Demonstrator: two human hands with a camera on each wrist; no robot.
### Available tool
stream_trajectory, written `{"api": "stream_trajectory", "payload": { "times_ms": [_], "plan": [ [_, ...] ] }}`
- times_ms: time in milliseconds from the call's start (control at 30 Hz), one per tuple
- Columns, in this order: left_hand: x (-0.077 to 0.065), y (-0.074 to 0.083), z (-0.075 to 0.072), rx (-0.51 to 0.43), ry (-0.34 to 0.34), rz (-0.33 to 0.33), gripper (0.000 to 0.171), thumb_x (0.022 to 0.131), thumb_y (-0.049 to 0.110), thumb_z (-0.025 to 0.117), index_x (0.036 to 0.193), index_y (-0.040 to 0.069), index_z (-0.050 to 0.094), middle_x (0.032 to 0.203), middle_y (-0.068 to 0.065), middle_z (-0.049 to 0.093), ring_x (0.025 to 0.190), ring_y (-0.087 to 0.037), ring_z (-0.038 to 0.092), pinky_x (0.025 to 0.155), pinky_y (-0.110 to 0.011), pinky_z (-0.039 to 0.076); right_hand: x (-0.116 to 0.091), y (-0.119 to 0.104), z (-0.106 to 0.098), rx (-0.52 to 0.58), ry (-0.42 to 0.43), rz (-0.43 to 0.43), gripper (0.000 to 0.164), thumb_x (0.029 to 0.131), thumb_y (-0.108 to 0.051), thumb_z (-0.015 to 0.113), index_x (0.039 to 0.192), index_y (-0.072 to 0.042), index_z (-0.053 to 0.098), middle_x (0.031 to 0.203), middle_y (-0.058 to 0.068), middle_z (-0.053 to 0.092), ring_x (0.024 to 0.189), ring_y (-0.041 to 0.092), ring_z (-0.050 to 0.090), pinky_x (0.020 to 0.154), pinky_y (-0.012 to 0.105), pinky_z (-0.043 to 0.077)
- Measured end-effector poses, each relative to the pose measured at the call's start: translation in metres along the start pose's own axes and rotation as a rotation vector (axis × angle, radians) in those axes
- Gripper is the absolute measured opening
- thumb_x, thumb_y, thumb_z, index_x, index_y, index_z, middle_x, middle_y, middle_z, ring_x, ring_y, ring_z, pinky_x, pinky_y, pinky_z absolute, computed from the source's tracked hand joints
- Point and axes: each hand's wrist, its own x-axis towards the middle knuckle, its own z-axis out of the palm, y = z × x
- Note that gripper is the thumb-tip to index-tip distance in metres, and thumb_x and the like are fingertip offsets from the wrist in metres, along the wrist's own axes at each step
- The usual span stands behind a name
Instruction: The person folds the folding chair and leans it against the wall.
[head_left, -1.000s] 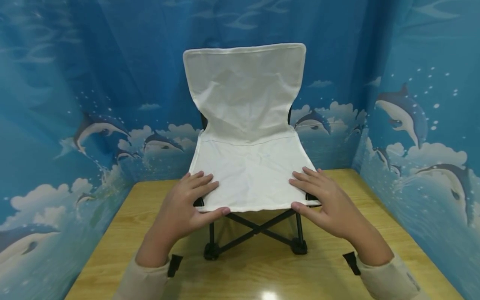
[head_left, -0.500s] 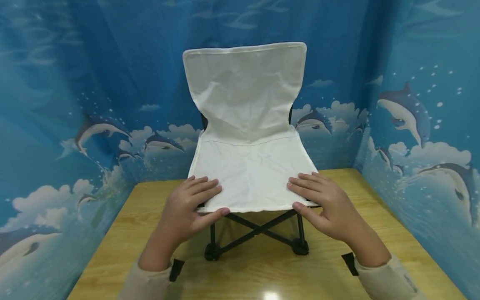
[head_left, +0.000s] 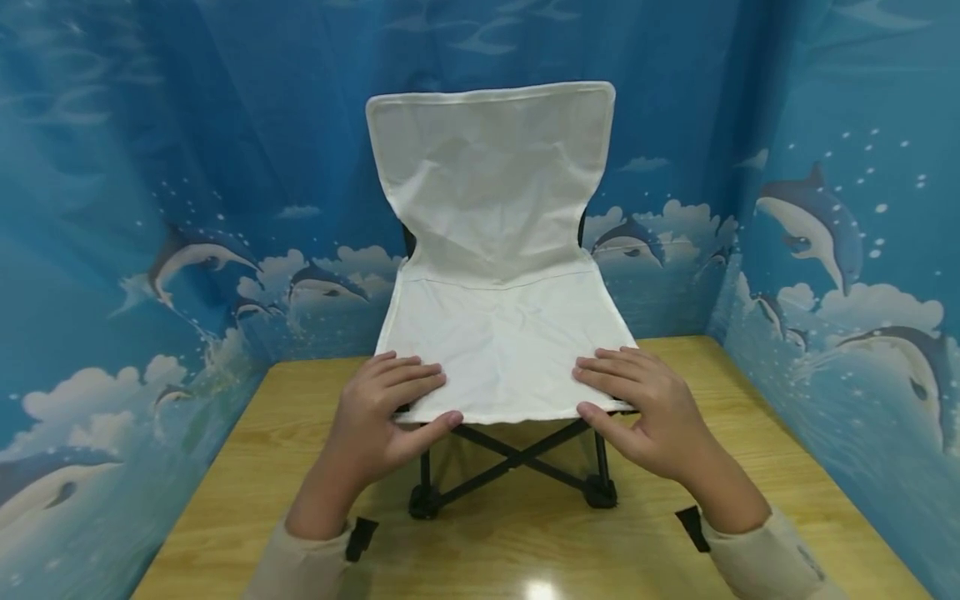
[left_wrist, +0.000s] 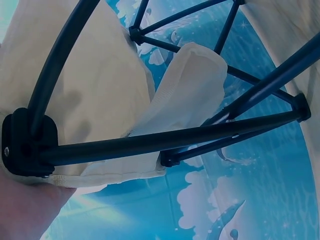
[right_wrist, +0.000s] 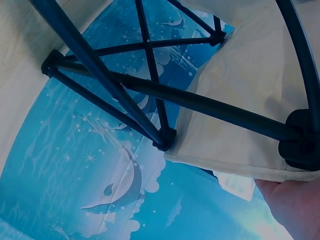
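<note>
A folding chair with a white fabric seat (head_left: 498,342) and black metal legs (head_left: 517,457) stands unfolded in the head view. My left hand (head_left: 378,408) rests on the seat's front left corner, fingers extended over the fabric and thumb along the front edge. Mirroring it, my right hand (head_left: 645,408) lies on the front right corner. Both wrist views look up from below at the chair's black tubes (left_wrist: 165,141) and fabric underside. Part of the left hand (left_wrist: 30,207) shows at a corner joint; the right hand (right_wrist: 285,202) shows likewise by a black joint (right_wrist: 302,142).
The chair stands on a wood-grain tabletop (head_left: 480,554). Blue curtains (head_left: 300,150) printed with dolphins and clouds enclose the back and both sides. The chair's white backrest (head_left: 491,175) rises close to the rear curtain.
Both hands have shifted slightly on the seat corners, now covering more of the black corner pieces. The fingertips lie a little lower in view. The chair has hardly moved.
</note>
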Motion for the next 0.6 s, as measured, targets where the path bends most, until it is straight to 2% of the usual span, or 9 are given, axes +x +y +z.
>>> {"api": "stream_trajectory", "payload": {
  "times_ms": [333,600],
  "plan": [
    [0.0037,0.0068,-0.0017,0.017,-0.02,-0.033,0.05,0.088,0.059,0.08,0.115,0.018,0.084,0.115,-0.002,0.082,0.115,-0.028,0.074,0.113,-0.062,0.047,0.0038,-0.0028,0.0016,-0.018,0.023,-0.029,0.038,0.091,-0.031,0.08,0.126,-0.016,0.08,0.126,0.004,0.079,0.124,0.032,0.07,0.11,0.053,0.049],
    [0.0075,0.0097,-0.0015,0.022,-0.009,-0.021,0.048,0.087,0.057,0.081,0.112,0.017,0.085,0.113,-0.002,0.082,0.113,-0.027,0.075,0.114,-0.062,0.046,0.0085,-0.0064,0.0002,-0.031,0.046,-0.053,0.034,0.093,-0.033,0.078,0.122,-0.015,0.081,0.122,0.005,0.08,0.118,0.031,0.073,0.103,0.055,0.054]
  ]
}}
